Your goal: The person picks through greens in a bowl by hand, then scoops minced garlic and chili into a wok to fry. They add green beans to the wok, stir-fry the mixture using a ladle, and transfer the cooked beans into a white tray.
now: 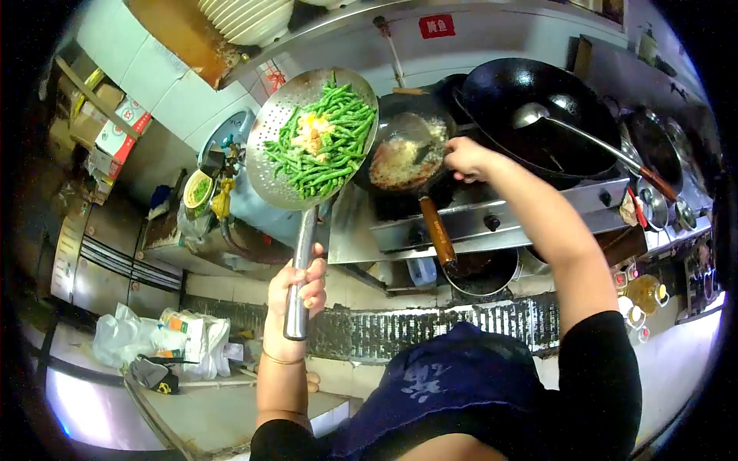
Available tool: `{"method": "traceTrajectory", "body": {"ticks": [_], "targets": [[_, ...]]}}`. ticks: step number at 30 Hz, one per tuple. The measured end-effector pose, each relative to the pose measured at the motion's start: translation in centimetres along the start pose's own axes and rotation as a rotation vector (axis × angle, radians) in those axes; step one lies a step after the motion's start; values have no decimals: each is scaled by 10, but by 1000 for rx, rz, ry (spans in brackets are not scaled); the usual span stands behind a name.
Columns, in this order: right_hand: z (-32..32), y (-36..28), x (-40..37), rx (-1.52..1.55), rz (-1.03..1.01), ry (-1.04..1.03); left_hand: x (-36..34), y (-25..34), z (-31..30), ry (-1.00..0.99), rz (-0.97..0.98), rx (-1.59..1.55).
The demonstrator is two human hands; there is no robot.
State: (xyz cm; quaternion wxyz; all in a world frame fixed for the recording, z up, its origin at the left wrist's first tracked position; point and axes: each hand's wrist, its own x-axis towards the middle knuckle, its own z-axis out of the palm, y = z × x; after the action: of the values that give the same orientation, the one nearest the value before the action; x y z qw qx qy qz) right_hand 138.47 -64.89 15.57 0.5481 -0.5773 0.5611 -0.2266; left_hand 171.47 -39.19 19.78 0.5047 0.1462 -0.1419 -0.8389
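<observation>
My left hand (298, 288) is wrapped round the metal handle of a large perforated strainer (265, 146). Green beans (338, 146) lie in the strainer, with a pale yellow, chopped topping (314, 132) on them. On the stove, a pan (400, 104) with a wooden handle (437, 233) holds bubbling, brownish liquid (401, 163). My right hand (466, 160) is closed at the pan's right rim; what its fingers hold is too hidden to name. A blurred, light-coloured shape lies inside the pan, near that hand.
A large black wok (492, 84) with a metal ladle (530, 115) sits at the back right. Below the stove is a dark pot (486, 276). Plates (246, 19) are stacked on the upper shelf. Plastic bags (127, 336) lie at the lower left, and bottles (644, 292) stand at the right.
</observation>
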Motion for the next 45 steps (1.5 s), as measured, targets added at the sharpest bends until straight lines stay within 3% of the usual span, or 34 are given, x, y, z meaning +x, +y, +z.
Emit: {"method": "traceTrajectory", "body": {"ticks": [4,6,8,10,12,14,17,20,24,27,30,32,34,38,44,45], "targets": [[17,-16,-17,-59,26,-304,4,2,5,-10,8,7],[-5,-19,-36,-193,15,-331,-4,-3,8,-3,25,17],[-31,-21,-31,-333,24,-271,-10,-1,8,50,64,38],[-44,-14,-5,-275,43,-177,-15,-2,8,75,92,70],[-29,-4,25,-238,-8,-181,-31,-5,8,94,105,94],[4,-11,18,-130,4,-54,-43,-8,7,100,118,105],[3,-8,14,-68,23,-298,-54,-9,7,121,133,110],[-40,-21,-16,-266,21,-356,-63,-10,3,108,139,106],[-66,-20,6,-408,1,-159,-63,-14,10,147,147,81],[-24,-16,20,-288,-39,-69,-64,-17,9,186,155,69],[1,-10,17,-173,-60,-251,-55,-17,10,170,152,50],[-15,-16,-5,-233,-37,-376,-54,-16,6,190,154,64],[-41,-25,-27,-426,-74,-334,-47,-13,7,175,133,105],[-60,-8,-3,-466,-46,-144,-25,-5,14,252,107,169],[-29,31,-10,-115,-96,-13,21,11,27,398,74,458],[-24,45,-4,-100,-181,94,30,13,30,416,74,498]]}}
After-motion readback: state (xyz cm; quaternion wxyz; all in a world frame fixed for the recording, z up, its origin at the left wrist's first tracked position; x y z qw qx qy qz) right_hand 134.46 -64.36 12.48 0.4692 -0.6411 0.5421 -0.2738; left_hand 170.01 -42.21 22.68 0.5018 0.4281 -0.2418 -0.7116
